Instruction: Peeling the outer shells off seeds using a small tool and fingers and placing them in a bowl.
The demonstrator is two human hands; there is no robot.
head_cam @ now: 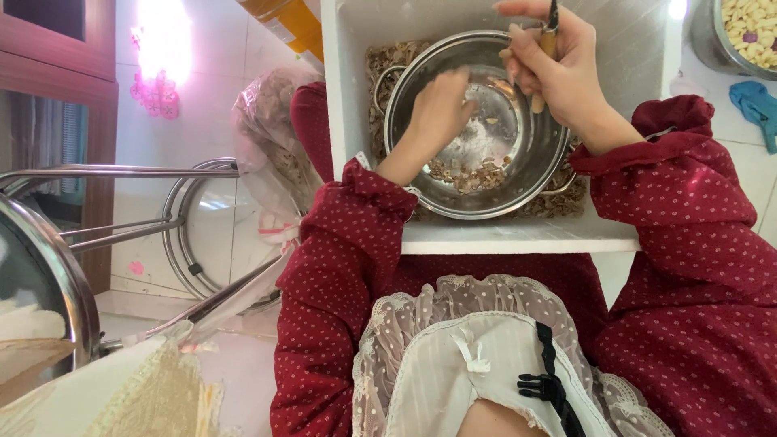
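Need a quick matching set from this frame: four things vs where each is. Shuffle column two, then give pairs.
1. left hand
2. right hand
3. steel pot
4. blue cloth

A. inside the white box
B. on the floor, far right
C. reaching into the pot
D. gripping a wooden-handled tool above the pot

Pairs: 1-C, 2-D, 3-A, 4-B

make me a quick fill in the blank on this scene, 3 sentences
1. The left hand reaches into a round ____ pot.
2. The pot sits inside a ____ box on the lap.
3. The right hand holds a small tool with a ____ handle.

Missing words: steel; white; wooden
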